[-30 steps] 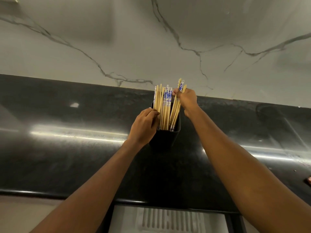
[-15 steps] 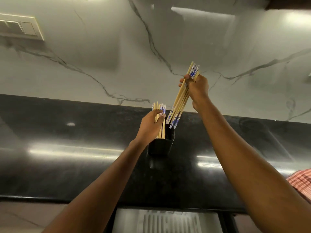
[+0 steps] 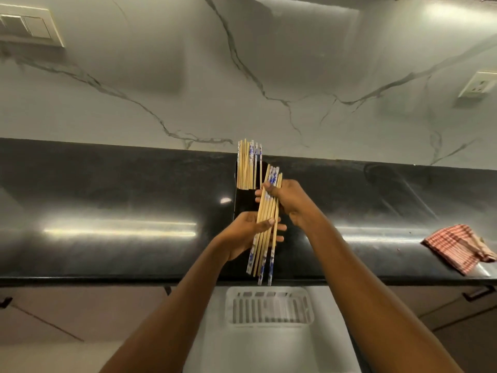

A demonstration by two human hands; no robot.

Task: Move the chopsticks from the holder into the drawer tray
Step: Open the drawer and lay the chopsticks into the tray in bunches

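A black holder [image 3: 243, 203] stands on the black counter, with several bamboo chopsticks [image 3: 248, 165] upright in it. A separate bundle of chopsticks with blue-and-white ends [image 3: 265, 230] hangs in front of the holder, slanting down toward the counter's front edge. My right hand [image 3: 289, 201] grips the bundle near its top. My left hand [image 3: 248, 232] cups the bundle's middle from the left, thumb across it. Below the counter edge lies the white drawer tray [image 3: 270, 309] with a slotted section, in an open drawer.
The black counter [image 3: 107, 211] runs across the view below a marble backsplash. A red checked cloth [image 3: 457, 247] lies at the counter's right. A switch plate [image 3: 29, 28] and a socket [image 3: 478, 86] sit on the wall. Cabinet fronts flank the drawer.
My right hand has lifted a bundle of chopsticks out of the holder and brought it down and forward. My left hand has left the holder and now holds the bundle too.
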